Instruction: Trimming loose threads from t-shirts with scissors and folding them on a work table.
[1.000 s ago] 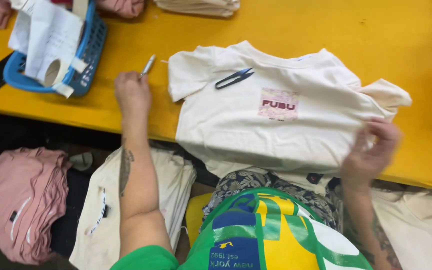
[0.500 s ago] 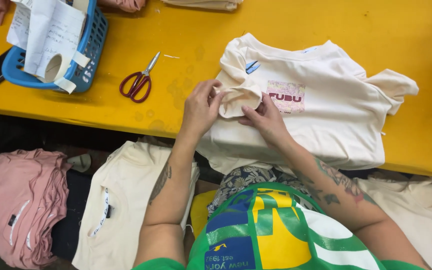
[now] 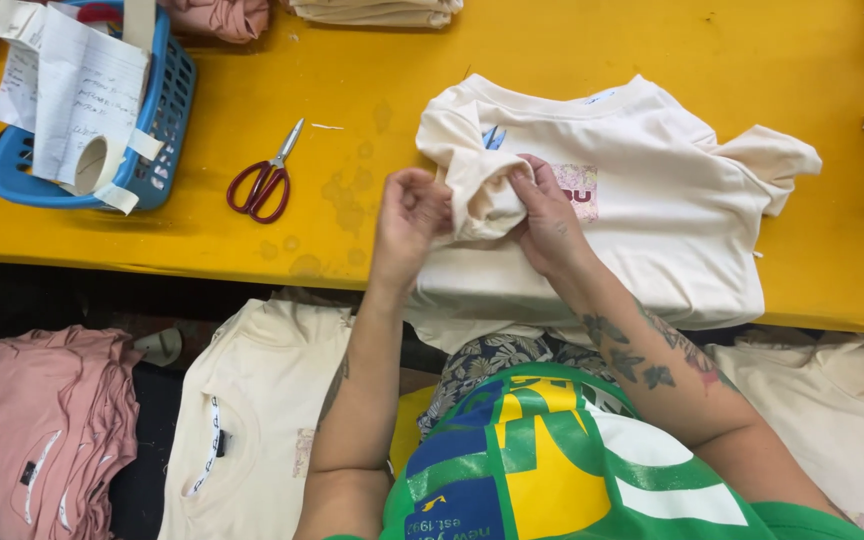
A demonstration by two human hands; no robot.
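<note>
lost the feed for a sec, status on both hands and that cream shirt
Left hand and right hand both gripping the bunched sleeve of the cream t-shirt on the yellow table. Red scissors lie apart, left of it.

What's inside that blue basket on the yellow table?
The blue basket holds handwritten paper sheets draped over its rim, a roll of tape with loose strips, and something red near the back. Whatever lies beneath the papers is covered.

Bright, even overhead light; soft shadows, sharp focus.
</note>
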